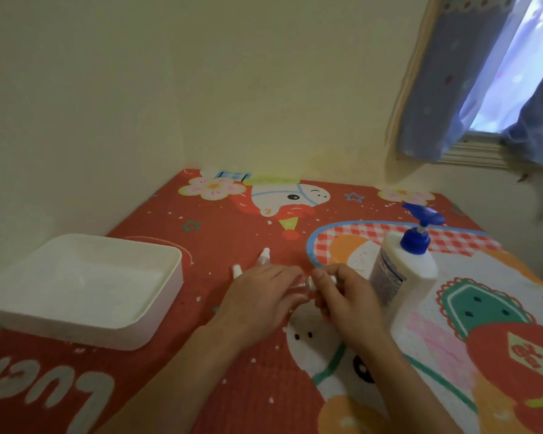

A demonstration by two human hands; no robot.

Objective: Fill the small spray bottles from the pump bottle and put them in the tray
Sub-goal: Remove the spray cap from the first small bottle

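Observation:
My left hand (261, 296) and my right hand (342, 296) meet at the middle of the table, both closed around one small clear spray bottle with a white cap (308, 285), mostly hidden by the fingers. Two more small spray bottles (264, 255) (237, 270) lie just beyond my left hand, only their white tops showing. The white pump bottle with a blue pump head (405, 270) stands upright right beside my right hand. The white square tray (157, 308) sits at the left and looks empty.
A red cartoon-print cloth (217, 233) covers the table, which is pushed into a wall corner. A window with a blue curtain (483, 89) is at the upper right.

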